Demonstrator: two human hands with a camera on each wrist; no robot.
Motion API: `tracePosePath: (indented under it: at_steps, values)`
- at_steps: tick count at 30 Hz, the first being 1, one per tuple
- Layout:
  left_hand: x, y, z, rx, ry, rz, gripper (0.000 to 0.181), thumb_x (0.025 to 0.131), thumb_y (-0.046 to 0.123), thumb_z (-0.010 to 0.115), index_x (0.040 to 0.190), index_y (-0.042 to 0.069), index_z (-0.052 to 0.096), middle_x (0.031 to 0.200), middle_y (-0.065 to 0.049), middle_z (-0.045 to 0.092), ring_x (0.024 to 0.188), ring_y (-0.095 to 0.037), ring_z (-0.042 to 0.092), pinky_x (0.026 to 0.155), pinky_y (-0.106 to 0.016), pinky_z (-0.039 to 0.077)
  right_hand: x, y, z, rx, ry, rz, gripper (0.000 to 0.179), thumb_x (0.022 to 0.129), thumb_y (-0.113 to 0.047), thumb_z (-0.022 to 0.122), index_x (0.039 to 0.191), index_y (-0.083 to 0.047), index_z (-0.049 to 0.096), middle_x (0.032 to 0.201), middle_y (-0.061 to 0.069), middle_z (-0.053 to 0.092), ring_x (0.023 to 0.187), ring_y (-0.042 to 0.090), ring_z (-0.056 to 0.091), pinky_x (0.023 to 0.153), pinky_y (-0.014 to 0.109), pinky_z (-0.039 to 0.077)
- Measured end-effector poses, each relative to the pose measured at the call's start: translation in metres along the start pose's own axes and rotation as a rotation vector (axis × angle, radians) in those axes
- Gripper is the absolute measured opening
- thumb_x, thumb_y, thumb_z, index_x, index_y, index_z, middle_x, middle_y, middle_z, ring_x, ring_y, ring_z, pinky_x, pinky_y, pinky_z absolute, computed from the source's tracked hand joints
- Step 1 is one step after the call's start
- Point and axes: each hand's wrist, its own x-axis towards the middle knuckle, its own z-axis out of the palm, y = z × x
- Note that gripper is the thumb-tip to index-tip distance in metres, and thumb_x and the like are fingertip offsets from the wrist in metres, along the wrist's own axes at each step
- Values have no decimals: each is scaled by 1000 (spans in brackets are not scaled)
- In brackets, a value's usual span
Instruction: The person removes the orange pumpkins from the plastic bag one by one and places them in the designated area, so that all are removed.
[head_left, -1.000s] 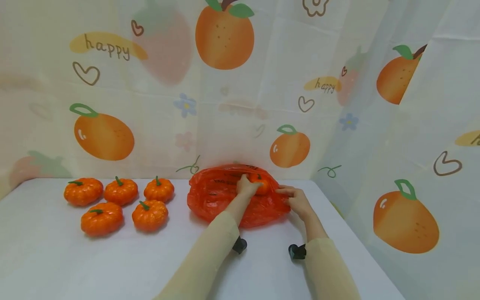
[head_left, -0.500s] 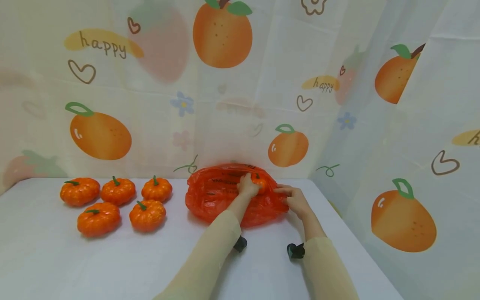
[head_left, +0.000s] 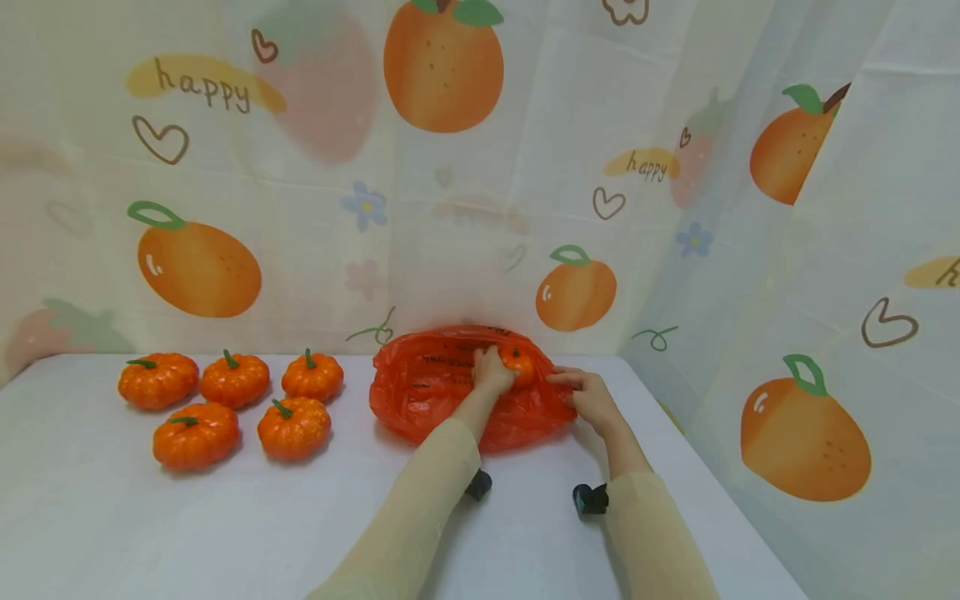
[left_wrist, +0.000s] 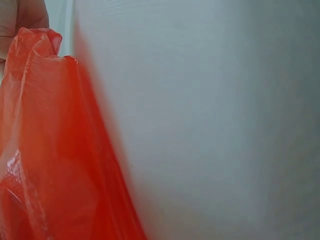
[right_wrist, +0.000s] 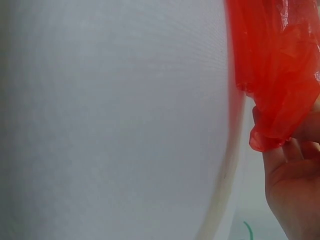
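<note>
A red plastic bag [head_left: 420,408] lies on the table with its wide mouth toward me, dark print showing inside. My left hand [head_left: 492,373] reaches into that mouth and grips a small orange pumpkin [head_left: 520,363] with a green stem, at the bag's right side. Fingers and thumb sit against the pumpkin's left and front. My right hand [head_left: 596,402] holds the bag's right edge; in the right wrist view this hand [right_wrist: 295,185] has the gathered red film between fingers and thumb. The left wrist view shows mostly the bag's outer side [left_wrist: 55,140].
Several more orange pumpkins stand in two rows at the table's left, among them a front one [head_left: 294,429] nearest the bag. A patterned curtain [head_left: 465,250] hangs right behind the table [head_left: 225,533] and along its right side.
The head view has shifted slightly. Both hands, the gripped pumpkin and the bag stay nearly where they were.
</note>
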Motion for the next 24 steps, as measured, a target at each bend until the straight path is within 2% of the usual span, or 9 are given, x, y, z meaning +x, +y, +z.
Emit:
tracePosePath:
  at_steps: [4, 5, 8, 10, 13, 17, 20, 24]
  values:
    - [9, -5, 3, -25, -4, -21, 66, 85, 14, 76, 141, -1, 46, 143, -24, 43, 127, -43, 50, 112, -48, 43, 0, -3, -1, 5, -5, 9, 51, 85, 12, 39, 129, 1, 63, 152, 17, 46, 139, 39, 39, 64, 20, 41]
    - [14, -8, 6, -17, 16, -5, 65, 83, 15, 78, 138, -1, 48, 139, -23, 46, 123, -42, 53, 108, -46, 46, 0, -3, -1, 6, -7, 12, 51, 86, 12, 39, 129, 1, 63, 152, 17, 45, 139, 39, 39, 64, 20, 42]
    - [18, -11, 8, -27, 7, -10, 66, 84, 14, 77, 139, -2, 45, 140, -24, 48, 127, -40, 52, 109, -45, 46, 0, -3, -1, 12, -10, 12, 51, 86, 12, 39, 130, 1, 62, 153, 18, 45, 139, 38, 39, 60, 19, 39]
    - [17, -11, 7, -63, -3, -17, 70, 84, 12, 76, 142, -3, 40, 142, -25, 49, 130, -40, 50, 112, -45, 44, 0, -3, -1, 19, -11, 7, 51, 86, 13, 38, 130, 2, 62, 153, 19, 45, 139, 39, 39, 58, 20, 37]
    - [7, -6, 1, -118, -31, -34, 76, 86, 7, 73, 148, -5, 32, 148, -26, 46, 137, -40, 45, 118, -47, 38, 0, -3, 0, 27, -7, 7, 52, 85, 13, 38, 130, 2, 62, 153, 19, 45, 140, 39, 38, 58, 20, 37]
    - [-2, -2, -3, -83, -36, -10, 73, 87, 7, 71, 149, -4, 33, 147, -26, 46, 136, -40, 46, 117, -46, 40, -1, -3, 0, 18, -5, 17, 52, 86, 12, 38, 130, 0, 63, 153, 18, 45, 141, 40, 38, 65, 19, 43]
    - [-4, -2, -4, -50, -41, 4, 68, 88, 7, 70, 147, -3, 38, 145, -26, 47, 135, -39, 47, 115, -45, 41, 0, -2, 0, 10, -2, 30, 52, 86, 12, 39, 130, -1, 63, 153, 16, 45, 142, 39, 37, 70, 19, 46]
    - [-4, -3, -3, -56, -33, 9, 63, 89, 6, 69, 144, -5, 41, 143, -26, 49, 134, -38, 48, 114, -45, 42, 0, -1, 0, 0, -7, 33, 52, 86, 11, 38, 130, -2, 63, 153, 16, 44, 142, 40, 37, 74, 17, 48]
